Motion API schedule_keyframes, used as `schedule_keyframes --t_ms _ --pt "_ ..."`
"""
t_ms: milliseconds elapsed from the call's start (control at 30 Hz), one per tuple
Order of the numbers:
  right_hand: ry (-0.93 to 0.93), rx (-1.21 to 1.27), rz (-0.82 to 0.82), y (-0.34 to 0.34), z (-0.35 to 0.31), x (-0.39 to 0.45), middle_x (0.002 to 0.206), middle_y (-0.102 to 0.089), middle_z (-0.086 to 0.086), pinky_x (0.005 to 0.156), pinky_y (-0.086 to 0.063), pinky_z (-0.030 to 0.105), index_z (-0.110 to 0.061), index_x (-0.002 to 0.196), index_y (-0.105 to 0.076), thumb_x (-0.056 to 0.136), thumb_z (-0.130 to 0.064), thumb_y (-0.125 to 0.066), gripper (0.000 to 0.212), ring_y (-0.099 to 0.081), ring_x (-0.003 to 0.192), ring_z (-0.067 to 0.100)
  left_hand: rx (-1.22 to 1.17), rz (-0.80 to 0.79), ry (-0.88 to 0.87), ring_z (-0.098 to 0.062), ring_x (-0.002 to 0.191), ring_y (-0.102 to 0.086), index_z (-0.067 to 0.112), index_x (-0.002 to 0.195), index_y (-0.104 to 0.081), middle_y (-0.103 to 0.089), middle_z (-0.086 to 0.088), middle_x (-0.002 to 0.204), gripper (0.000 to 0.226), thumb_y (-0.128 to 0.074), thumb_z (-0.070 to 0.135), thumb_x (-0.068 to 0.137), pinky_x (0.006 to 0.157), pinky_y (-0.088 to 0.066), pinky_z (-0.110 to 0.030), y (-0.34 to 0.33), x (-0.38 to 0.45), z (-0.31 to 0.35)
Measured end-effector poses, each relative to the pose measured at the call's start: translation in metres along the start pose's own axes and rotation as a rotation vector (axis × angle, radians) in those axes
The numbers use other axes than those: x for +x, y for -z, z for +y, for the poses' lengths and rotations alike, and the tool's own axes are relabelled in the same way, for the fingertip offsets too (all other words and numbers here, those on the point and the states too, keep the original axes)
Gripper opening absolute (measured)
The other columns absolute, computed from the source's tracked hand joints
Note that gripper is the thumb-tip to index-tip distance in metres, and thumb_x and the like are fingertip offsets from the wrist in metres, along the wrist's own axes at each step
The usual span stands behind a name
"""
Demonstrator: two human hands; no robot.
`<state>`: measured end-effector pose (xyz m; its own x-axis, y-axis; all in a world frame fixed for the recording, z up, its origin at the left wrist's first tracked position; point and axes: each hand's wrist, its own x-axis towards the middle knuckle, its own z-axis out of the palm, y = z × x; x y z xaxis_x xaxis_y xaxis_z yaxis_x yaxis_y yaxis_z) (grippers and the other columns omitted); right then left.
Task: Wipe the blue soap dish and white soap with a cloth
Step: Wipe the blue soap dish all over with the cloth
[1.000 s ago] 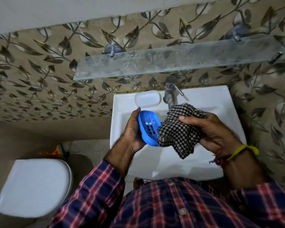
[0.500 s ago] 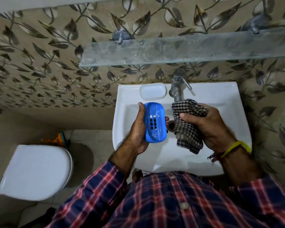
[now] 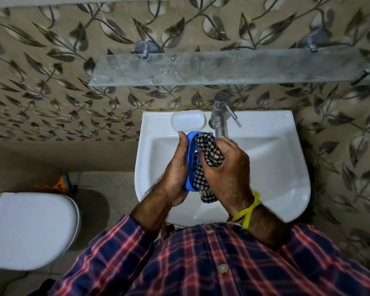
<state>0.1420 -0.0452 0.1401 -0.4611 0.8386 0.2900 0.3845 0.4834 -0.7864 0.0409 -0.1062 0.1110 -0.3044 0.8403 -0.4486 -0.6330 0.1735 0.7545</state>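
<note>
My left hand [image 3: 175, 171] holds the blue soap dish [image 3: 192, 165] on its edge over the white sink [image 3: 282, 167], the slotted inside facing right. My right hand [image 3: 226, 167] grips a black-and-white checked cloth [image 3: 207, 154] and presses it into the dish's inside. The cloth's lower end hangs below the dish. A white soap [image 3: 187, 123] lies on the sink's back ledge, left of the tap, apart from both hands.
A steel tap [image 3: 219, 116] stands at the back of the sink, just beyond my right hand. A glass shelf [image 3: 222, 67] juts from the leaf-patterned wall above. A white toilet lid [image 3: 30, 229] sits at lower left, with an orange object [image 3: 56, 185] behind it.
The cloth was beside the dish, apart from it; my right hand has moved left and pushed it into the dish. The dish has turned more edge-on in my left hand.
</note>
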Motion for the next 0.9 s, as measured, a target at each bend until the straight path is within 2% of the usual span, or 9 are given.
schedule_keyframes --t_ms 133,200,300,433,533,633,733,833,900 --pt "0.018 0.043 0.030 -0.003 0.000 -0.002 0.082 -0.064 -0.002 0.065 -0.056 0.040 -0.015 0.092 -0.071 0.080 -0.014 -0.073 0.012 -0.063 0.076 0.019 0.016 0.022 0.030 -0.025 0.117 -0.067 0.031 0.122 -0.071 -0.071 -0.008 0.126 0.074 -0.027 0.080 0.090 0.092 -0.057 -0.041 -0.003 -0.003 0.000" --pt "0.032 0.118 -0.027 -0.003 0.000 -0.002 0.085 -0.062 -0.006 0.069 -0.057 0.040 -0.015 0.098 -0.074 0.080 -0.009 -0.072 0.018 -0.065 0.079 0.017 0.032 0.038 0.050 -0.024 0.110 -0.071 0.032 0.114 -0.075 -0.074 -0.006 0.119 0.071 -0.024 0.078 0.092 0.084 -0.060 -0.039 -0.003 -0.004 0.000" --pt "0.061 0.219 -0.171 -0.004 0.004 -0.002 0.092 -0.063 0.002 0.073 -0.058 0.044 -0.009 0.105 -0.074 0.079 0.000 -0.070 0.028 -0.067 0.083 0.021 0.019 0.052 0.073 -0.022 0.103 -0.073 0.033 0.106 -0.078 -0.076 -0.005 0.112 0.071 -0.022 0.075 0.094 0.078 -0.061 -0.036 0.000 -0.006 0.002" --pt "0.206 0.072 -0.339 0.005 0.006 -0.004 0.105 -0.065 0.004 0.078 -0.058 0.042 -0.012 0.121 -0.070 0.071 0.011 -0.069 0.055 -0.067 0.094 0.025 -0.063 0.027 0.084 -0.025 0.116 -0.067 0.026 0.127 -0.069 -0.071 -0.007 0.126 0.075 -0.022 0.075 0.095 0.093 -0.057 -0.041 0.004 -0.006 0.006" --pt "0.265 -0.118 -0.345 0.014 0.003 -0.006 0.110 -0.067 0.003 0.073 -0.060 0.043 -0.017 0.127 -0.066 0.062 0.010 -0.071 0.070 -0.068 0.092 0.032 -0.101 -0.014 0.075 -0.029 0.124 -0.062 0.022 0.137 -0.061 -0.066 -0.010 0.133 0.077 -0.022 0.074 0.096 0.098 -0.055 -0.043 0.002 -0.006 0.004" --pt "0.219 -0.100 -0.274 0.012 -0.003 -0.001 0.115 -0.068 0.006 0.077 -0.060 0.045 -0.014 0.126 -0.067 0.060 0.012 -0.070 0.071 -0.068 0.097 0.034 -0.132 -0.024 0.083 -0.027 0.122 -0.064 0.021 0.138 -0.060 -0.066 -0.008 0.133 0.075 -0.022 0.072 0.097 0.092 -0.057 -0.042 -0.001 -0.006 0.004" --pt "0.217 -0.044 -0.358 0.013 -0.007 0.003 0.118 -0.067 0.008 0.081 -0.058 0.047 -0.011 0.127 -0.066 0.066 0.013 -0.070 0.066 -0.067 0.100 0.035 -0.151 -0.029 0.073 -0.025 0.117 -0.066 0.020 0.135 -0.063 -0.069 -0.006 0.129 0.073 -0.023 0.070 0.098 0.092 -0.058 -0.040 0.000 -0.005 0.009" --pt "0.334 -0.107 -0.404 0.024 -0.005 -0.001 0.110 -0.069 0.008 0.071 -0.060 0.046 -0.013 0.124 -0.068 0.065 0.009 -0.074 0.063 -0.070 0.089 0.037 -0.138 -0.046 0.054 -0.026 0.114 -0.066 0.020 0.140 -0.058 -0.069 -0.008 0.125 0.075 -0.022 0.071 0.098 0.095 -0.055 -0.042 0.001 -0.004 0.011" --pt "0.326 -0.132 -0.302 0.027 -0.003 0.000 0.107 -0.071 0.006 0.068 -0.061 0.044 -0.015 0.120 -0.071 0.065 0.007 -0.075 0.059 -0.071 0.088 0.035 -0.123 -0.048 0.062 -0.027 0.114 -0.066 0.022 0.139 -0.059 -0.069 -0.008 0.126 0.075 -0.021 0.072 0.097 0.094 -0.055 -0.044 -0.004 -0.004 0.009"
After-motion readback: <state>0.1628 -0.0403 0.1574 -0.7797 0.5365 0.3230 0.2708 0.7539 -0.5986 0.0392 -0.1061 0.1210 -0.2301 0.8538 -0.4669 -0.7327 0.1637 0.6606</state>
